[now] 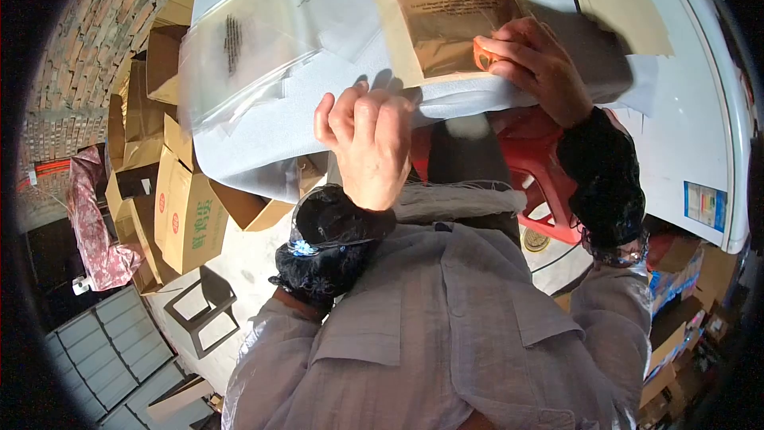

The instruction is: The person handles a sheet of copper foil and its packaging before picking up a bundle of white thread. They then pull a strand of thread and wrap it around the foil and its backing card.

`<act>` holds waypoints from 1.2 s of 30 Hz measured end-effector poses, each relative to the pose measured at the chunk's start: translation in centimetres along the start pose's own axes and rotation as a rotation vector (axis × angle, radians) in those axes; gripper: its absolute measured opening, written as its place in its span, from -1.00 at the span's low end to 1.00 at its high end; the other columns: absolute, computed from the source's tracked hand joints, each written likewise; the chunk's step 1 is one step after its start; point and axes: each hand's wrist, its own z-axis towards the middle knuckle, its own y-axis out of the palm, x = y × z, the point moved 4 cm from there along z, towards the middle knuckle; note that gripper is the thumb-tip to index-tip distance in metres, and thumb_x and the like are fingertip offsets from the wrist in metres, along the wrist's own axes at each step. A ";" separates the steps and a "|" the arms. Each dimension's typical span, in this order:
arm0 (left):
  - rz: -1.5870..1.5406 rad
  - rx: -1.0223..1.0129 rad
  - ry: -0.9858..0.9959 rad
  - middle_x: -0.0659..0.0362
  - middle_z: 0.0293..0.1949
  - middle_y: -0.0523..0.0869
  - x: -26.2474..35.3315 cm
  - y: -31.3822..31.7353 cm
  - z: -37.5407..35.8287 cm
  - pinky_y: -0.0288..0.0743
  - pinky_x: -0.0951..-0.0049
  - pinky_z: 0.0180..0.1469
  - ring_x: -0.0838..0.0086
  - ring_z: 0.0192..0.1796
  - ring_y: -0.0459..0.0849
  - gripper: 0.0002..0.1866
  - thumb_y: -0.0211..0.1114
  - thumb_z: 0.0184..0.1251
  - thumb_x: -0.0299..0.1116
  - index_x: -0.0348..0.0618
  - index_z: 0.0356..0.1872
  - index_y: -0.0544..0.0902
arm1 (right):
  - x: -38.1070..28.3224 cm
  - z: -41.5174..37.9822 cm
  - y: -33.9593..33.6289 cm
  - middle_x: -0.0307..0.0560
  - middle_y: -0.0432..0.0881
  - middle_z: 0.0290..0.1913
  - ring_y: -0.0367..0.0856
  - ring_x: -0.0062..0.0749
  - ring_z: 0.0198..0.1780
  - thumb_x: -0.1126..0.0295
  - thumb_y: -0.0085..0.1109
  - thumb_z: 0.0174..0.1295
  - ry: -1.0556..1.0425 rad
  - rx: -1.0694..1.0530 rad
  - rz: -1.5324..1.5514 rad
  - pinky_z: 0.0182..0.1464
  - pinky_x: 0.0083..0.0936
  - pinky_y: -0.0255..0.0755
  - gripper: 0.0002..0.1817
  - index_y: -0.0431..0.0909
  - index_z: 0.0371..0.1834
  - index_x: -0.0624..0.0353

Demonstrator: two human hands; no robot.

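My right hand (535, 64) pinches a small orange-brown piece (484, 54) at the lower right corner of a brown sheet (454, 20). That sheet has printed lines and lies on a cream card (390, 32) with a hang hole at its top. My left hand (370, 135) rests at the near edge of the pale cloth-covered table (255, 151), its fingers curled; what they hold, if anything, is hidden. Clear plastic bags (239, 48) with printed text lie on the table to the left.
Cardboard boxes (191, 207) stand on the floor at the left, near a dark stool frame (203, 314). A red plastic chair (541, 167) is under the table edge. A white appliance-like surface (676, 119) lies at the right. Another cream sheet (621, 8) is at the upper right.
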 end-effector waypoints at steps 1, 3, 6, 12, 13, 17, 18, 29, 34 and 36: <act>0.015 0.001 0.011 0.22 -0.08 0.50 0.1 0.0 -0.2 0.01 0.01 0.36 0.24 0.20 0.41 -0.64 0.34 -0.05 -0.53 0.04 -0.15 0.59 | 0.0 0.0 0.0 -0.03 0.51 -0.09 0.53 -0.13 0.03 0.28 0.26 0.17 -0.007 0.005 -0.008 0.12 -0.30 0.45 -0.63 0.63 0.08 -0.01; 0.022 -0.031 0.010 0.21 -0.08 0.51 0.1 -0.1 -0.4 0.02 0.02 0.35 0.24 0.19 0.42 -0.65 0.35 -0.04 -0.50 0.05 -0.15 0.59 | -0.1 0.2 -0.1 -0.03 0.51 -0.10 0.53 -0.13 0.03 0.28 0.26 0.17 -0.018 -0.002 -0.004 0.12 -0.30 0.45 -0.63 0.62 0.08 0.00; -0.017 -0.136 -0.019 0.20 -0.08 0.53 0.2 0.0 -0.8 0.03 0.08 0.31 0.23 0.18 0.43 -0.66 0.38 -0.05 -0.46 0.06 -0.16 0.61 | 0.0 0.1 0.0 -0.07 0.50 -0.03 0.51 -0.19 0.06 0.33 0.26 0.19 0.003 -0.028 0.005 0.15 -0.33 0.43 -0.62 0.63 0.11 0.01; -0.148 -0.242 0.004 0.16 -0.06 0.54 3.7 1.4 -5.8 0.20 0.18 0.15 0.26 0.05 0.48 -0.73 0.26 0.07 -0.44 -0.06 -0.15 0.62 | -0.1 0.2 -0.1 -0.09 0.50 -0.04 0.52 -0.23 0.04 0.38 0.27 0.18 -0.015 -0.024 0.011 0.12 -0.35 0.42 -0.64 0.65 0.09 0.04; -0.173 -0.219 0.130 0.14 -0.05 0.55 4.7 2.2 -7.1 0.26 0.22 0.12 0.27 0.07 0.49 -0.76 0.24 0.11 -0.44 -0.10 -0.15 0.62 | -0.1 0.2 -0.1 -0.09 0.50 -0.05 0.52 -0.24 0.03 0.38 0.27 0.18 -0.030 -0.016 0.004 0.10 -0.36 0.43 -0.64 0.65 0.08 0.05; -0.814 -0.583 0.304 -0.03 0.10 0.56 7.5 1.7 -7.4 0.41 0.24 0.24 0.06 0.18 0.51 -0.78 0.21 0.34 -0.36 -0.27 -0.10 0.59 | 0.5 0.0 0.2 -0.09 0.50 -0.08 0.52 -0.25 0.01 0.40 0.27 0.19 -0.024 -0.021 0.072 0.07 -0.38 0.42 -0.65 0.65 0.07 0.06; -0.861 -0.618 0.381 -0.02 0.11 0.55 8.1 1.8 -7.5 0.41 0.23 0.24 0.06 0.18 0.51 -0.78 0.19 0.35 -0.36 -0.28 -0.08 0.58 | 0.5 0.1 0.2 -0.09 0.50 -0.08 0.52 -0.25 0.01 0.40 0.27 0.19 -0.005 -0.034 0.124 0.07 -0.39 0.41 -0.65 0.65 0.07 0.06; -0.805 0.137 -1.070 0.21 -0.30 0.57 -12.3 -7.9 -18.9 0.44 0.48 -0.09 0.52 -0.21 0.54 -0.97 0.11 0.41 -0.55 -0.19 -0.21 0.47 | 1.5 -0.3 1.0 0.00 0.55 0.00 0.52 -0.14 0.10 0.32 0.29 0.21 0.054 -0.049 0.070 0.19 -0.31 0.40 -0.65 0.65 0.10 0.01; 0.157 -1.347 -0.826 0.15 0.07 0.63 -15.0 -9.9 -47.1 0.41 0.02 0.18 0.15 0.26 0.46 -0.69 0.09 0.41 -0.02 0.08 -0.11 0.69 | 0.8 -0.1 0.7 -0.09 0.49 0.02 0.48 -0.27 0.13 0.49 0.22 0.25 0.103 -0.092 0.093 0.18 -0.43 0.38 -0.64 0.62 0.14 0.13; 0.382 -1.302 -0.631 0.16 0.18 0.58 -12.2 -11.3 -52.7 0.33 -0.04 0.27 0.05 0.33 0.38 -0.60 0.24 0.23 0.16 0.23 -0.05 0.70 | 1.3 -0.4 1.2 -0.10 0.47 0.06 0.47 -0.28 0.15 0.49 0.22 0.24 0.147 -0.097 0.105 0.21 -0.44 0.36 -0.63 0.61 0.14 0.14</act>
